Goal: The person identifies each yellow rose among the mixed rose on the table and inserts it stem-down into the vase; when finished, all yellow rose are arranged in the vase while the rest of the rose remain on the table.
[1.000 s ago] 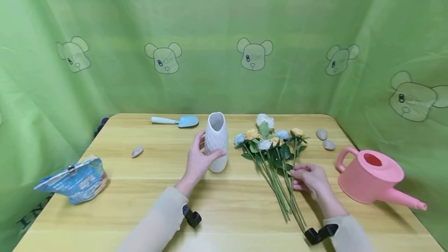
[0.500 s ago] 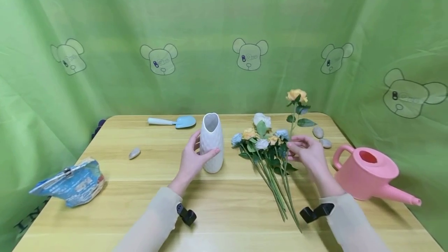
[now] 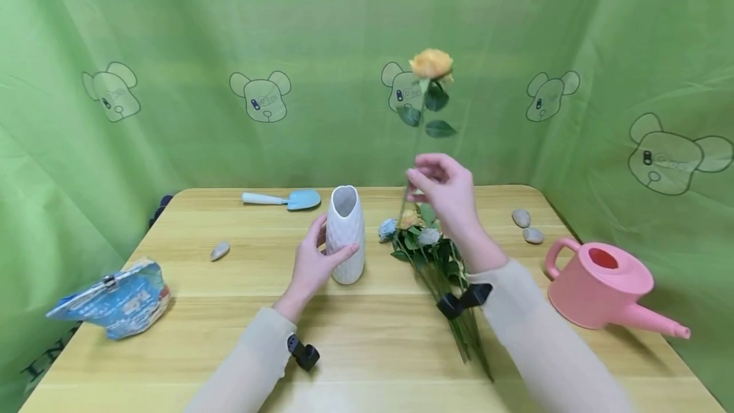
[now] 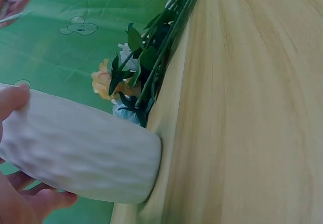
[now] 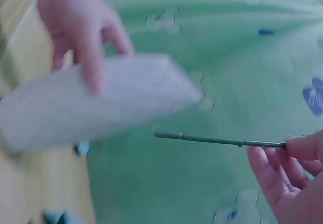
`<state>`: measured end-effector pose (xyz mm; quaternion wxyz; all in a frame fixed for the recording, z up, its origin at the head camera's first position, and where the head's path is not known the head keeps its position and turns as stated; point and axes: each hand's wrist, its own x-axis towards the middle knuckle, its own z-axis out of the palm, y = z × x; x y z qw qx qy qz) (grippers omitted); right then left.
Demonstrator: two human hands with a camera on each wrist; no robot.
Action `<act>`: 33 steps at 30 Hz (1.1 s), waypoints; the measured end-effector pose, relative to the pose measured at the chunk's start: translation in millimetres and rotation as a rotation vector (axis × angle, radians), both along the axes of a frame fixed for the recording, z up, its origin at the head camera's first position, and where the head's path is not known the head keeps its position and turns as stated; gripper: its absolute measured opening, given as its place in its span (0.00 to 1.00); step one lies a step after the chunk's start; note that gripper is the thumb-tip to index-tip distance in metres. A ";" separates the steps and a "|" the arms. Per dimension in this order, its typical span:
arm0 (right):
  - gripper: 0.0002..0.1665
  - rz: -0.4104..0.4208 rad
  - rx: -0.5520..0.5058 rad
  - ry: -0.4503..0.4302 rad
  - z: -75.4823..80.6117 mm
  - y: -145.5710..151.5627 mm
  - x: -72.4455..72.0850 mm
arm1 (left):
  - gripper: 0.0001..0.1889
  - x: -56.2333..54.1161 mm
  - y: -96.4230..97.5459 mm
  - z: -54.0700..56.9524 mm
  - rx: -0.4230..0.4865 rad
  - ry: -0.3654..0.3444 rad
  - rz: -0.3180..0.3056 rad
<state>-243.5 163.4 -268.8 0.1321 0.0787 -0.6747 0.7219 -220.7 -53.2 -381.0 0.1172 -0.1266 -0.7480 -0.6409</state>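
OK, left hand [image 3: 311,264] grips the white vase [image 3: 348,238], upright on the worktop [image 3: 378,349], and right hand [image 3: 446,193] pinches a yellow rose [image 3: 431,64] midair by its stem [image 5: 212,140] (other flowers [image 3: 429,236] are lying near the vase, btw).

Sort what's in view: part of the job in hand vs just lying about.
Seemingly in the job:
White vase, held by the left hand
Yellow-orange flower, stem pinched by the right hand
Other flowers, bunched on the table, probably

Lying about, untouched:
Blue trowel
Pink watering can
Blue bag
Pair of stones
Single stone
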 end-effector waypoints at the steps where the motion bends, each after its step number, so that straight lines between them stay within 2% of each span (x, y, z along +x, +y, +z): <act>1: 0.17 0.010 -0.018 0.028 6.2 -9.5 -2.9 | 0.36 -2.6 -0.7 -3.9 -0.001 0.006 0.003; 5: 0.16 0.035 -0.078 0.128 26.2 -44.0 -15.4 | 0.39 -15.0 -1.6 -22.6 0.011 0.022 0.006; 7: 0.16 0.050 -0.068 0.157 30.2 -57.8 -22.0 | 0.39 -22.5 -1.9 -33.0 0.016 0.025 0.010; 9: 0.16 0.063 -0.035 0.169 28.4 -69.0 -28.8 | 0.40 -25.0 -1.7 -36.7 0.017 0.033 0.014; 14: 0.15 0.051 0.129 0.177 1.8 -83.6 -42.2 | 0.39 -26.7 -1.2 -38.6 0.009 0.040 0.020; 19: 0.14 0.050 0.290 0.160 -27.0 -86.7 -45.3 | 0.38 -25.8 -2.9 -37.6 -0.012 0.030 0.017; 26: 0.12 0.085 0.387 0.110 -44.2 -82.8 -42.6 | 0.37 -26.1 -3.0 -38.4 -0.009 0.044 0.014; 33: 0.17 0.046 0.402 0.066 -62.2 -52.4 -30.1 | 0.40 -28.3 -4.6 -39.6 -0.011 0.022 0.010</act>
